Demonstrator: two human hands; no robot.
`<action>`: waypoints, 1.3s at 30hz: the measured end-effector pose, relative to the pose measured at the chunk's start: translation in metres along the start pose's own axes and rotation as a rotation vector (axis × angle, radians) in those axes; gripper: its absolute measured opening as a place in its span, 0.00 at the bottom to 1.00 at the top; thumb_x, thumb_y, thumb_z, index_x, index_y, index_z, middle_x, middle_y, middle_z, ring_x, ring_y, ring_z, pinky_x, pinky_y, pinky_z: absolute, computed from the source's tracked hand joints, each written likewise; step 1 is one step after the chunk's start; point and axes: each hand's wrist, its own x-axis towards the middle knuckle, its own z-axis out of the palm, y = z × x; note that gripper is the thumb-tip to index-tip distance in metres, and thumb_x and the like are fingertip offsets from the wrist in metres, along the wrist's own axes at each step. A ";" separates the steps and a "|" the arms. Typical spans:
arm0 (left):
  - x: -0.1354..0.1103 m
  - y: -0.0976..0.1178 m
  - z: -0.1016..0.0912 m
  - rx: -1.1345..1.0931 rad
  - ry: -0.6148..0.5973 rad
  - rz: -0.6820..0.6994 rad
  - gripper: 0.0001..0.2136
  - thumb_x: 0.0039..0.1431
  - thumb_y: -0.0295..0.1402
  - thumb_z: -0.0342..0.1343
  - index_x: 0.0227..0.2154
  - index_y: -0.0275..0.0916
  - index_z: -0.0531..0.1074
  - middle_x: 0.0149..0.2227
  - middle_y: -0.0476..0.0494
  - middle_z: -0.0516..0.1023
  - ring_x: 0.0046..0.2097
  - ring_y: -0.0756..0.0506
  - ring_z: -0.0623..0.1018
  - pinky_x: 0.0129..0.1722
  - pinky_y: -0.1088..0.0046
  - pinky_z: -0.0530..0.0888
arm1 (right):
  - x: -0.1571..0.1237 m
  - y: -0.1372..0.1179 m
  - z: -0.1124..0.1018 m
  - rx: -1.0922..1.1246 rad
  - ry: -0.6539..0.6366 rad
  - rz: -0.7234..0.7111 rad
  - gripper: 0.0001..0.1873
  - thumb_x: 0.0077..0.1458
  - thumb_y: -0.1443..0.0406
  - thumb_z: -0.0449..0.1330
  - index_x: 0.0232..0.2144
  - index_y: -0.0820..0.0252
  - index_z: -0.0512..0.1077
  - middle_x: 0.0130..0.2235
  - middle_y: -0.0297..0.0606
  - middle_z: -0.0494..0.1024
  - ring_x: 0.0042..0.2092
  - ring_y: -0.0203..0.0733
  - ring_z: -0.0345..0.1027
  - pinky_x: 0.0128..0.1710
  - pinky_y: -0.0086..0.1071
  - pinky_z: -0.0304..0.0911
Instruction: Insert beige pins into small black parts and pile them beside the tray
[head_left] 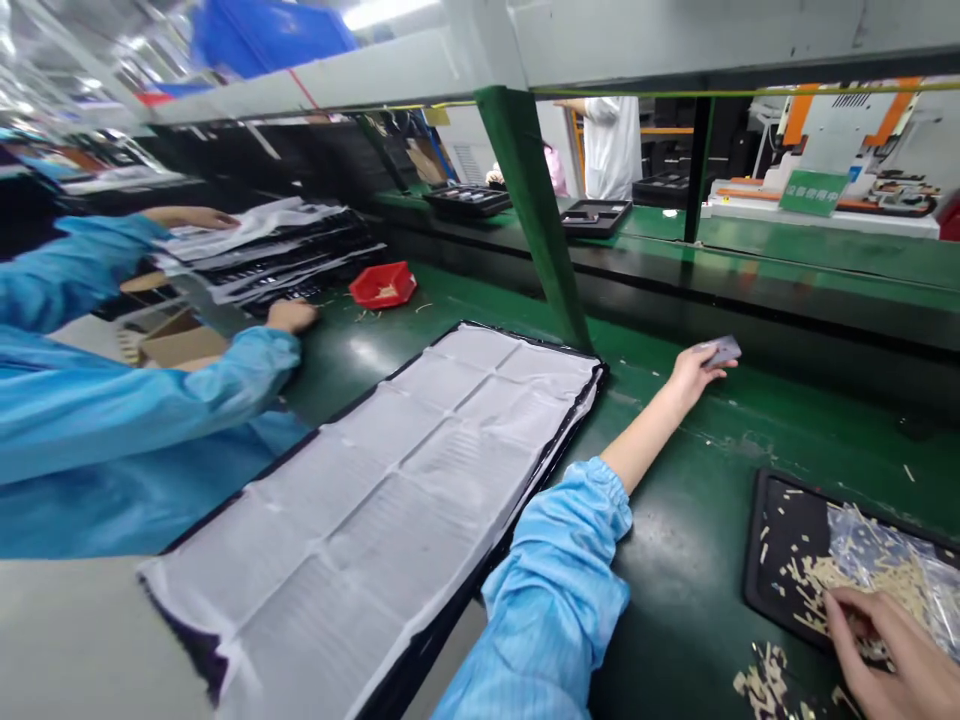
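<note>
My left hand [688,378] reaches out over the green bench, its fingers closed on a small grey rectangular block [724,352]. At the lower right, my right hand [885,645] is over a black tray [759,540], with thumb and fingertip drawn together. Whatever is between those fingertips is too small or hidden to make out. Small beige strips [821,580] lie heaped in this tray beside a clear plastic bag [870,535]. More strips and dark bits [765,685] are scattered on the bench just in front of it.
Left of my arm lies a long black tray stack covered with a white sheet [420,470]. A red bin [384,285] holds strips. A co-worker in blue sleeves [150,400] handles stacked covered trays [277,245]. A green post [532,220] and overhead shelf edge [637,45] stand close.
</note>
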 end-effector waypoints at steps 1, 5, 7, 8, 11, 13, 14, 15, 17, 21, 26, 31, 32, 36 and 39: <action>-0.012 -0.007 0.007 0.023 -0.015 -0.022 0.06 0.53 0.29 0.56 0.31 0.30 0.70 0.25 0.44 0.75 0.24 0.51 0.74 0.23 0.79 0.64 | 0.000 0.000 0.001 0.002 0.015 0.001 0.07 0.53 0.61 0.59 0.28 0.57 0.73 0.23 0.34 0.74 0.22 0.34 0.68 0.25 0.26 0.64; -0.074 -0.041 0.037 0.084 -0.155 -0.127 0.12 0.38 0.29 0.67 0.25 0.31 0.70 0.18 0.53 0.68 0.17 0.57 0.63 0.18 0.80 0.56 | 0.001 -0.010 0.005 0.142 0.010 0.106 0.05 0.52 0.63 0.60 0.27 0.57 0.72 0.23 0.33 0.74 0.21 0.34 0.65 0.24 0.27 0.62; -0.107 -0.054 0.047 0.108 -0.264 -0.206 0.16 0.34 0.31 0.69 0.27 0.33 0.70 0.20 0.53 0.71 0.19 0.56 0.65 0.20 0.80 0.59 | 0.004 -0.018 0.006 0.307 -0.022 0.309 0.07 0.52 0.62 0.60 0.25 0.57 0.70 0.22 0.33 0.72 0.21 0.34 0.64 0.22 0.27 0.62; -0.122 -0.059 0.051 0.105 -0.309 -0.246 0.18 0.33 0.32 0.70 0.27 0.33 0.69 0.22 0.52 0.73 0.21 0.56 0.68 0.23 0.80 0.62 | 0.005 -0.021 0.006 0.418 -0.032 0.437 0.09 0.53 0.61 0.59 0.24 0.57 0.69 0.22 0.34 0.73 0.23 0.36 0.67 0.24 0.28 0.63; -0.152 -0.069 0.056 0.098 -0.444 -0.333 0.22 0.30 0.33 0.72 0.27 0.34 0.66 0.24 0.53 0.74 0.25 0.55 0.71 0.29 0.80 0.65 | 0.010 -0.023 0.003 0.700 0.004 0.700 0.12 0.52 0.57 0.61 0.24 0.59 0.68 0.23 0.36 0.73 0.24 0.37 0.67 0.22 0.28 0.61; -0.162 -0.074 0.056 0.096 -0.506 -0.372 0.22 0.31 0.34 0.72 0.27 0.34 0.65 0.25 0.52 0.74 0.26 0.55 0.72 0.31 0.79 0.66 | 0.012 -0.021 0.001 0.810 0.056 0.761 0.12 0.50 0.57 0.62 0.24 0.59 0.68 0.23 0.35 0.73 0.23 0.35 0.65 0.21 0.27 0.60; -0.165 -0.076 0.056 0.094 -0.522 -0.385 0.23 0.31 0.34 0.72 0.28 0.34 0.65 0.26 0.52 0.75 0.27 0.55 0.72 0.32 0.79 0.66 | 0.013 -0.019 0.000 0.847 0.080 0.779 0.12 0.50 0.58 0.63 0.24 0.59 0.68 0.23 0.35 0.73 0.23 0.34 0.64 0.21 0.27 0.59; -0.168 -0.078 0.055 0.091 -0.528 -0.395 0.23 0.32 0.35 0.72 0.29 0.35 0.65 0.27 0.51 0.75 0.27 0.55 0.72 0.32 0.78 0.67 | 0.013 -0.018 -0.001 0.875 0.097 0.793 0.12 0.49 0.58 0.63 0.24 0.59 0.68 0.23 0.35 0.73 0.23 0.34 0.64 0.22 0.27 0.59; -0.171 -0.080 0.053 0.087 -0.524 -0.406 0.24 0.32 0.36 0.72 0.30 0.35 0.64 0.27 0.51 0.75 0.27 0.54 0.72 0.32 0.78 0.67 | 0.013 -0.016 -0.002 0.908 0.125 0.814 0.12 0.49 0.59 0.64 0.24 0.60 0.68 0.23 0.35 0.73 0.23 0.34 0.64 0.22 0.26 0.59; -0.173 -0.080 0.048 0.116 -0.519 -0.382 0.23 0.35 0.34 0.71 0.30 0.37 0.61 0.25 0.54 0.72 0.26 0.55 0.70 0.30 0.78 0.66 | 0.012 -0.016 -0.002 0.843 0.222 0.831 0.09 0.49 0.60 0.64 0.26 0.59 0.69 0.25 0.35 0.74 0.26 0.35 0.67 0.23 0.27 0.60; -0.175 -0.077 0.048 0.175 -0.511 -0.287 0.18 0.39 0.32 0.68 0.28 0.36 0.62 0.26 0.54 0.68 0.30 0.55 0.68 0.34 0.79 0.64 | 0.014 -0.017 0.000 0.610 0.316 0.828 0.05 0.48 0.64 0.63 0.26 0.58 0.70 0.28 0.34 0.73 0.29 0.36 0.67 0.26 0.27 0.62; -0.179 -0.071 0.051 0.266 -0.556 -0.278 0.18 0.40 0.35 0.68 0.27 0.37 0.62 0.26 0.54 0.65 0.30 0.54 0.65 0.33 0.78 0.62 | 0.018 -0.023 -0.002 0.506 0.244 0.803 0.04 0.49 0.66 0.61 0.25 0.58 0.69 0.28 0.35 0.73 0.29 0.36 0.67 0.26 0.28 0.62; -0.179 -0.070 0.052 0.289 -0.563 -0.271 0.18 0.40 0.35 0.67 0.27 0.37 0.61 0.26 0.54 0.64 0.30 0.53 0.65 0.33 0.78 0.62 | 0.019 -0.024 -0.002 0.485 0.240 0.803 0.04 0.49 0.67 0.61 0.25 0.58 0.69 0.28 0.34 0.73 0.29 0.36 0.67 0.26 0.27 0.62; -0.180 -0.069 0.052 0.371 -0.590 -0.242 0.17 0.42 0.36 0.65 0.27 0.37 0.61 0.27 0.53 0.64 0.31 0.52 0.65 0.33 0.77 0.62 | 0.021 -0.028 -0.004 0.422 0.235 0.802 0.04 0.48 0.68 0.61 0.25 0.59 0.68 0.27 0.33 0.72 0.27 0.33 0.65 0.23 0.26 0.60; -0.180 -0.069 0.051 0.403 -0.607 -0.223 0.16 0.43 0.36 0.64 0.28 0.37 0.61 0.27 0.52 0.64 0.31 0.52 0.65 0.32 0.78 0.62 | 0.022 -0.029 -0.006 0.405 0.219 0.796 0.04 0.49 0.68 0.60 0.24 0.59 0.68 0.27 0.33 0.72 0.26 0.32 0.64 0.23 0.26 0.60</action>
